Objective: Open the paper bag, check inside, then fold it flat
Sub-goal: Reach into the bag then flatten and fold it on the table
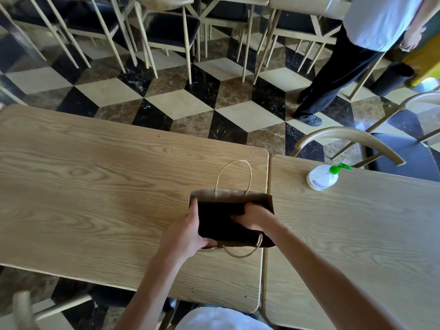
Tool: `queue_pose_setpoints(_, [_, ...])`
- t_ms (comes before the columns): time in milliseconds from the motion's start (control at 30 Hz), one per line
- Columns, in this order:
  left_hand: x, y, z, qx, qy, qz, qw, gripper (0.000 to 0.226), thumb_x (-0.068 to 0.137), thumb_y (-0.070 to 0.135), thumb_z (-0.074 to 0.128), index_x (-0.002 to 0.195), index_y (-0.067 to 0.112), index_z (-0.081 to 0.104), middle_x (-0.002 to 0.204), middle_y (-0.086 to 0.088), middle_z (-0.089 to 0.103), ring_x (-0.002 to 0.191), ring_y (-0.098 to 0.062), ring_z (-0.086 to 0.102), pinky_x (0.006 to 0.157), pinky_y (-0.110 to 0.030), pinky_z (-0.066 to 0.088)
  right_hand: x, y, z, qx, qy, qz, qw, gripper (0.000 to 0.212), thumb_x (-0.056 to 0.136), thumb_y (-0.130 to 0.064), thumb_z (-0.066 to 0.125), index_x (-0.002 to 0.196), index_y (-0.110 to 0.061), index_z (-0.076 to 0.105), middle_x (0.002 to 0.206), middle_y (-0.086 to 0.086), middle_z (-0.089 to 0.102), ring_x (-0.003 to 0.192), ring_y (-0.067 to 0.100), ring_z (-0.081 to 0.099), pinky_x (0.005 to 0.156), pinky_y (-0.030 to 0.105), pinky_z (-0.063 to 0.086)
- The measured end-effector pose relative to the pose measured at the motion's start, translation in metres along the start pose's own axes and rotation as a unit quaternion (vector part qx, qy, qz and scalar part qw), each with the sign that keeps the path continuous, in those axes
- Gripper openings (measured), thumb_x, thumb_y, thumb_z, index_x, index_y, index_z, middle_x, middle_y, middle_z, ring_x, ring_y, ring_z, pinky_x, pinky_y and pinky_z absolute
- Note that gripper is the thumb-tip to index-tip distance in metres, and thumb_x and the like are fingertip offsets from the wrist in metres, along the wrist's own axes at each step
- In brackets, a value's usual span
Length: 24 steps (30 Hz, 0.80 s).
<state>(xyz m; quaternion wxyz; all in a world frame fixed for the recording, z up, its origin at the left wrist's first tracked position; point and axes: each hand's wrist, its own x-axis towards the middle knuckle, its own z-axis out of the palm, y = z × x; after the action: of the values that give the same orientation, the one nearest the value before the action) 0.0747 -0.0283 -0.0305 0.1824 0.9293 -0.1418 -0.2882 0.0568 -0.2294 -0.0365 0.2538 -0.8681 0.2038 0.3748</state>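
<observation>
A brown paper bag (pixel 238 196) with twisted paper handles stands upright and open on the wooden table (pixel 95 182), near its right edge. Its mouth faces up at me and the inside is dark, so no contents show. My left hand (pixel 188 232) grips the bag's left rim, thumb on the near wall and fingers on the left side. My right hand (pixel 254 219) reaches into the mouth from the right, fingers curled over the inside of the bag. One handle stands up at the far wall; the other hangs down over the near wall.
A second table (pixel 357 234) butts against the right. On it stands a white pump bottle (pixel 322 177) with a green nozzle. A chair (pixel 381 151) sits behind that table. A person (pixel 345 67) stands on the checkered floor at the back right, by more chairs.
</observation>
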Motion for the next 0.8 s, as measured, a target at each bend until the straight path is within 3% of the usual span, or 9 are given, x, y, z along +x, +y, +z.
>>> queue_pose_setpoints(133, [0.002, 0.000, -0.002, -0.017, -0.004, 0.003, 1.000, 0.126, 0.063, 0.055, 0.080, 0.152, 0.027, -0.004, 0.131, -0.005, 0.061, 0.112, -0.022, 0.060, 0.083, -0.032, 0.048, -0.017, 0.007, -0.016, 0.032, 0.005, 0.018, 0.999, 0.033, 0.093, -0.030, 0.056, 0.112, -0.003, 0.062, 0.101, 0.015, 0.070, 0.086, 0.029, 0.070, 0.081, 0.038, 0.059])
queue_pose_setpoints(167, [0.003, 0.000, -0.002, -0.019, -0.006, 0.003, 1.000, 0.126, 0.062, 0.055, 0.081, 0.152, 0.027, -0.003, 0.133, -0.005, 0.060, 0.114, -0.023, 0.059, 0.086, -0.032, 0.048, -0.023, 0.010, -0.021, 0.041, 0.005, 0.014, 0.999, 0.027, 0.093, -0.027, 0.058, 0.108, -0.004, 0.061, 0.094, 0.012, 0.071, 0.078, 0.026, 0.072, 0.074, 0.034, 0.061])
queue_pose_setpoints(267, [0.002, -0.001, -0.002, -0.024, -0.005, 0.004, 1.000, 0.124, 0.063, 0.056, 0.081, 0.152, 0.028, -0.001, 0.132, -0.005, 0.060, 0.116, -0.022, 0.058, 0.086, -0.032, 0.048, -0.041, 0.028, -0.031, 0.112, 0.016, -0.008, 0.994, 0.014, 0.092, -0.021, 0.059, 0.105, -0.016, 0.058, 0.069, 0.002, 0.075, 0.057, 0.018, 0.072, 0.059, 0.027, 0.059])
queue_pose_setpoints(333, [0.000, -0.002, -0.001, -0.022, 0.005, 0.003, 1.000, 0.121, 0.064, 0.058, 0.079, 0.152, 0.028, 0.000, 0.129, -0.004, 0.062, 0.113, -0.021, 0.060, 0.082, -0.030, 0.047, -0.054, 0.042, -0.033, 0.167, 0.046, -0.009, 0.985, 0.021, 0.091, -0.027, 0.062, 0.111, -0.029, 0.057, 0.057, -0.003, 0.071, 0.050, 0.014, 0.068, 0.053, 0.028, 0.056])
queue_pose_setpoints(367, [0.000, -0.002, 0.000, -0.022, 0.012, 0.004, 1.000, 0.119, 0.065, 0.059, 0.077, 0.152, 0.029, 0.001, 0.128, -0.004, 0.063, 0.111, -0.021, 0.061, 0.080, -0.029, 0.047, -0.059, 0.047, -0.034, 0.119, 0.087, -0.012, 0.989, 0.026, 0.088, -0.035, 0.065, 0.114, -0.033, 0.059, 0.055, -0.007, 0.066, 0.053, 0.011, 0.065, 0.053, 0.028, 0.053])
queue_pose_setpoints(467, [-0.001, -0.004, 0.003, -0.032, 0.036, -0.001, 0.999, 0.113, 0.067, 0.056, 0.077, 0.151, 0.030, 0.006, 0.127, -0.003, 0.063, 0.111, -0.021, 0.061, 0.077, -0.027, 0.044, -0.069, 0.060, -0.028, -0.038, 0.225, 0.002, 0.974, 0.038, 0.082, -0.057, 0.061, 0.118, -0.045, 0.057, 0.074, -0.016, 0.060, 0.074, 0.011, 0.059, 0.059, 0.029, 0.045])
queue_pose_setpoints(567, [-0.002, -0.005, 0.005, -0.023, 0.040, 0.007, 0.999, 0.116, 0.065, 0.052, 0.081, 0.150, 0.031, 0.005, 0.129, -0.004, 0.062, 0.110, -0.021, 0.061, 0.075, -0.026, 0.045, -0.073, 0.060, -0.019, -0.059, 0.280, -0.020, 0.958, 0.040, 0.085, -0.048, 0.055, 0.125, -0.045, 0.047, 0.098, -0.010, 0.063, 0.084, 0.017, 0.063, 0.059, 0.029, 0.040])
queue_pose_setpoints(700, [-0.005, -0.009, 0.005, -0.002, 0.043, 0.012, 0.999, 0.120, 0.064, 0.051, 0.082, 0.149, 0.035, -0.001, 0.121, -0.004, 0.064, 0.097, -0.018, 0.065, 0.064, -0.025, 0.047, -0.072, 0.061, -0.006, -0.078, 0.276, -0.032, 0.958, 0.061, 0.079, -0.027, 0.054, 0.133, -0.044, 0.031, 0.101, -0.006, 0.057, 0.080, 0.021, 0.059, 0.057, 0.031, 0.038])
queue_pose_setpoints(800, [-0.010, -0.012, 0.005, 0.000, 0.034, 0.016, 0.999, 0.120, 0.065, 0.050, 0.081, 0.147, 0.039, -0.006, 0.118, -0.003, 0.064, 0.087, -0.016, 0.064, 0.060, -0.024, 0.045, -0.073, 0.065, 0.002, -0.019, 0.240, -0.034, 0.970, 0.078, 0.075, -0.016, 0.056, 0.137, -0.049, 0.021, 0.092, -0.006, 0.057, 0.071, 0.020, 0.055, 0.054, 0.032, 0.046])
